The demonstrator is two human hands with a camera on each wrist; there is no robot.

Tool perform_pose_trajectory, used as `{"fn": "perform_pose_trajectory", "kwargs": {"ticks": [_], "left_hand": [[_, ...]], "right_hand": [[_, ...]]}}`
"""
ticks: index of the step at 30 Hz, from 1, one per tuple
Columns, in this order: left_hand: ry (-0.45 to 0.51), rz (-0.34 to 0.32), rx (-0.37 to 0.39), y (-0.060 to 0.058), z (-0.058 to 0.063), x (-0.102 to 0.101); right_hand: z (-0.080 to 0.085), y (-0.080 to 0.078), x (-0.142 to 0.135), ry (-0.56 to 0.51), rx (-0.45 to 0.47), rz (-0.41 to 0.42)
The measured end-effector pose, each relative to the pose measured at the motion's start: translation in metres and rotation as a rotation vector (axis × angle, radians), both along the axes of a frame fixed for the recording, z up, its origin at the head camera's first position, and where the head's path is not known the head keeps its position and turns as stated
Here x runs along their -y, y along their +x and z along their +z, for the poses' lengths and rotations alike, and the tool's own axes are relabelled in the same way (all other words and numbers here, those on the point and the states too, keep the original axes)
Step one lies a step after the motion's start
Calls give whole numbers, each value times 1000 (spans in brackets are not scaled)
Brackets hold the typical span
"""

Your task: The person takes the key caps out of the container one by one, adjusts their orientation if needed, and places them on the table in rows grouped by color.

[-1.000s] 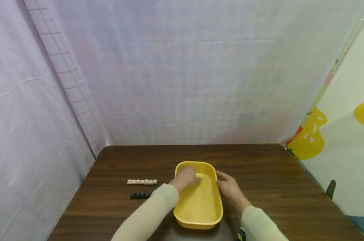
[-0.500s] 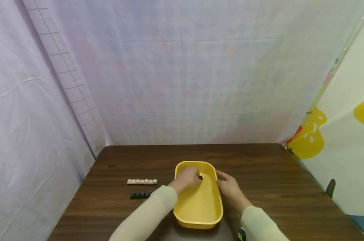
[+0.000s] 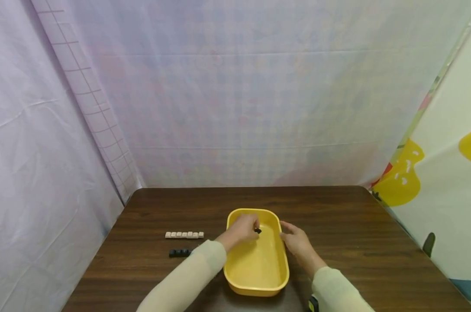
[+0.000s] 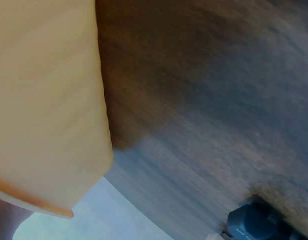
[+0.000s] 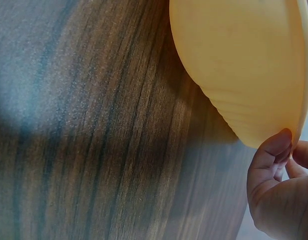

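A yellow plastic tub stands on the table with its long side running front to back. Inside its far left part is my left hand, pinching a small black keycap at the fingertips. My right hand grips the tub's right rim, thumb and fingers on either side of the wall in the right wrist view. Left of the tub lies a row of black keycaps, partly hidden by the left sleeve. Beyond it is a row of white keycaps. The left wrist view does not show the left hand.
The dark wood-grain table reaches back to a pale patterned curtain. A white curtain hangs on the left, and a printed cloth is at the right.
The black keycap has come into view at my left fingertips and tilted slightly there. My left forearm has shifted a little to the left; the right hand stays on the rim.
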State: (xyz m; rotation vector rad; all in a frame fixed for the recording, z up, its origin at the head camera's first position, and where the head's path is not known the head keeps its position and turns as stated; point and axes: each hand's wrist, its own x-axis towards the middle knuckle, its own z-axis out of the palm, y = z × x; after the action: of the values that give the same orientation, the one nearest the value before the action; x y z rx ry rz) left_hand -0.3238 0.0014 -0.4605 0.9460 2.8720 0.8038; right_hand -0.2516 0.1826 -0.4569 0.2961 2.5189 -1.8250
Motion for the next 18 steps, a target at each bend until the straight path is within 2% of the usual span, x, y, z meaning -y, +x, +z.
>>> {"fn": "perform_pose_trajectory", "kwargs": {"ticks": [4, 8, 14, 18], "left_hand": [[-11, -35, -14, 2, 0, -1], [-61, -52, -17, 3, -2, -2], [-194, -32, 24, 5, -4, -4], [-215, -4, 38, 5, -3, -5]], "right_hand": [[-1, 0, 0, -1, 4, -4], [-2, 0, 0, -8, 0, -11], [-2, 0, 0, -2, -18, -11], [-2, 0, 0, 3, -15, -14]]}}
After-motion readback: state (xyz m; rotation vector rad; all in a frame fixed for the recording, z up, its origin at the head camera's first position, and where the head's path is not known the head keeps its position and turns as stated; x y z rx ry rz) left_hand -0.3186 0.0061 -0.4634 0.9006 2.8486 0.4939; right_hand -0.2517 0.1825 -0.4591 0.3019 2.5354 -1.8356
